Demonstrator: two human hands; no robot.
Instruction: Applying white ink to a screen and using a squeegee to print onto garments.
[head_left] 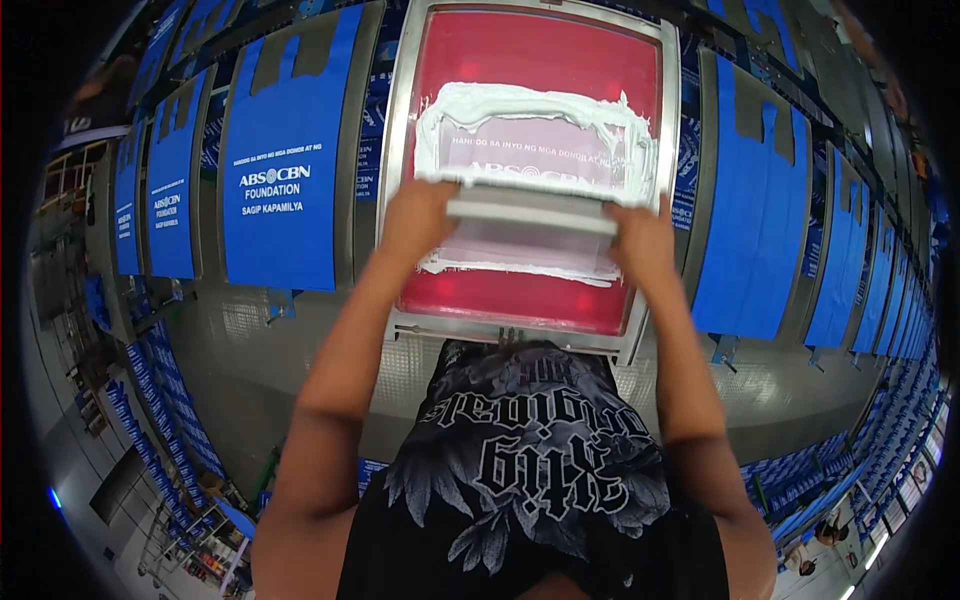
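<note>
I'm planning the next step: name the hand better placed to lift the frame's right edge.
Probably the right hand: it holds the right end of the squeegee, close to that edge of the frame. The left hand holds the opposite end, farther away.

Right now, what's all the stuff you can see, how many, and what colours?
Metal frame: one, silver, top middle.
Screen: one, red, inside the frame.
Paste: one uneven smear, white, on the screen.
Bar: one, pale grey, over the screen.
Flat bags: many, blue, both sides.
Boards: many, grey, under bags.
People: too small to count, lower right.
Shirt: one, black and grey, lower middle.
Left hand: one, bare, bar's left end.
Right hand: one, bare, bar's right end.
</note>
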